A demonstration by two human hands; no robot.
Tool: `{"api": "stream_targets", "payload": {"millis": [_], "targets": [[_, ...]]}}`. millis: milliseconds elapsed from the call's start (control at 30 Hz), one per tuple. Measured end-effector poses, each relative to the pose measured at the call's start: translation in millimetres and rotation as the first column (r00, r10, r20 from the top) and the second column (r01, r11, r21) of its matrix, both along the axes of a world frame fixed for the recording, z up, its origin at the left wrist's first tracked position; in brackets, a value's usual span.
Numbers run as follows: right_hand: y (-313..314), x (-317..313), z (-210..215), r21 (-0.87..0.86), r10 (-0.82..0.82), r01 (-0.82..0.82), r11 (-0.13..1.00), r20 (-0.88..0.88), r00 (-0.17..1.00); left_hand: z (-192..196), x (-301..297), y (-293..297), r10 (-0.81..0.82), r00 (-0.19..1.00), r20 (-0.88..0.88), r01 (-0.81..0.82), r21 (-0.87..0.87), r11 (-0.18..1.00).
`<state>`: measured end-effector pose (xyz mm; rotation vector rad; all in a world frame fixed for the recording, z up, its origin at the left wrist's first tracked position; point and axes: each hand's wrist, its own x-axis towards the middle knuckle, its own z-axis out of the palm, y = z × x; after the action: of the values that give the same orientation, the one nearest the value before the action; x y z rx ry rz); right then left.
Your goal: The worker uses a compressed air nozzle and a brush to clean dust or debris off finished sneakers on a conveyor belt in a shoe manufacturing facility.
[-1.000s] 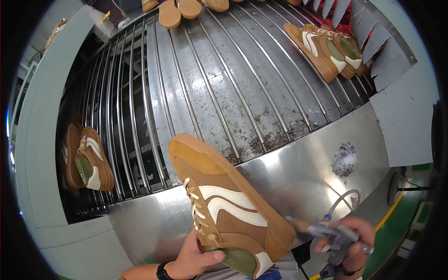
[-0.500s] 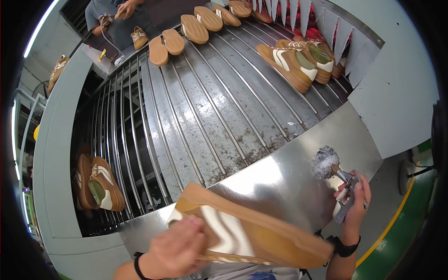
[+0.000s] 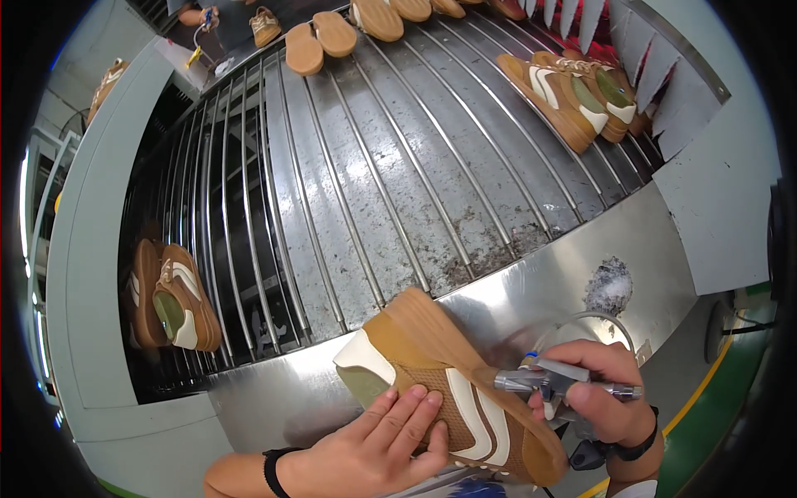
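Note:
A tan-brown sneaker with white wavy stripes, a white heel patch and a green lining lies tilted on its side at the near edge of the metal shelf. My left hand holds it, fingers pressed on its upper by the opening. In my right hand is a silver gun-shaped tool with a narrow metal nozzle and a hose. Its tip meets the edge of the gum-coloured sole, near the middle of the shoe; whether it touches is hard to tell.
A white-and-grey fluffy heap sits on the shelf. Beyond are metal rollers, with sneakers at the far right and a pair at the left. Upturned soles line the far side. A person's arm shows there.
My right hand has brought the tool from the fluffy heap leftward to the shoe's sole edge. The shoe has turned, its toe now nearer me, and my left fingers have spread on its upper.

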<state>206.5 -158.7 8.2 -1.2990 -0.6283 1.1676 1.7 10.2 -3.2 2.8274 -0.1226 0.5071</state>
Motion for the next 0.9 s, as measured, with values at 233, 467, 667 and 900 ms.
{"api": "stream_targets", "payload": {"millis": [233,467,667,900], "targets": [[14.4,-8.9,5.2,-0.025,-0.054,0.055,0.998,0.046,0.997,0.4,0.5,5.6,-0.012,1.000,-0.005,0.013,0.047,0.999],[27.9,-15.8,18.8,-0.090,-0.095,0.112,0.990,0.175,0.980,2.6,2.0,6.6,-0.035,0.998,-0.052,0.038,0.057,0.998],[27.2,-15.0,24.8,-0.107,-0.009,0.041,0.993,0.290,0.957,-0.2,1.0,6.3,-0.001,1.000,-0.026,0.002,0.043,0.999],[8.0,-27.4,19.3,-0.171,-0.039,0.094,0.981,0.298,0.954,-5.3,-1.0,4.0,0.038,0.999,0.006,-0.039,0.069,0.997]]}}
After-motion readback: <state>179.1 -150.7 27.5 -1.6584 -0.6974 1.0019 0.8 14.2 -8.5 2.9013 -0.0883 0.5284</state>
